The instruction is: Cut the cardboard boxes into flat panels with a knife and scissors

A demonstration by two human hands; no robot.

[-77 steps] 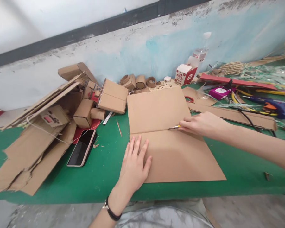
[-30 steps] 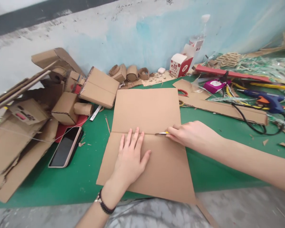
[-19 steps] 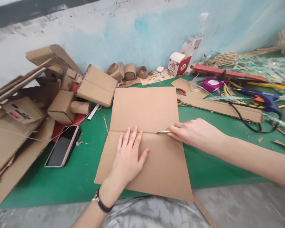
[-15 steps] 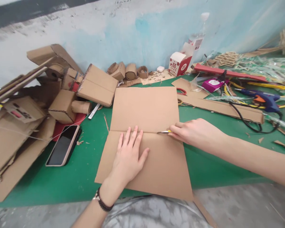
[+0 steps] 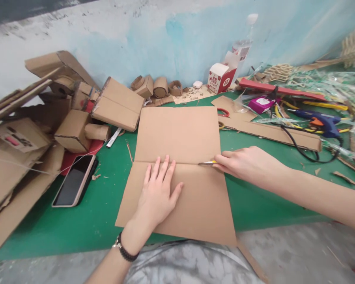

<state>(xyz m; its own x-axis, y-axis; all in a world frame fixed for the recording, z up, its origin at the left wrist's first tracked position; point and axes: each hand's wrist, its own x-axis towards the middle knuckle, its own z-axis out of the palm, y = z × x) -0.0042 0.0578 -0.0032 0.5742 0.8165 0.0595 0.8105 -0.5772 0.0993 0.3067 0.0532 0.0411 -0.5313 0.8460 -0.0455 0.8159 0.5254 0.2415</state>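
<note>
A large cardboard sheet (image 5: 201, 201) lies on the green table in front of me, with a crease running across its middle. My left hand (image 5: 158, 197) presses flat on the lower half, fingers spread, the tips reaching the crease. Wrapped around a utility knife (image 5: 208, 162) with a bit of yellow showing, my right hand (image 5: 239, 163) is at the sheet's right side. The blade lies along the crease and points left. Most of the knife's handle is hidden inside the fingers.
Left of the sheet lie a phone (image 5: 74, 181), a white marker-like stick (image 5: 114, 138) and piled cardboard pieces (image 5: 118, 104). To the right are a blue glue gun (image 5: 321, 118) with its black cord, red-handled scissors (image 5: 224, 112) and a long cardboard strip (image 5: 272, 132). A bottle (image 5: 244, 47) stands by the wall.
The whole view has shifted slightly, so most things sit a little further left. The knife tip has moved slightly right along the crease; my left hand stays flat on the sheet.
</note>
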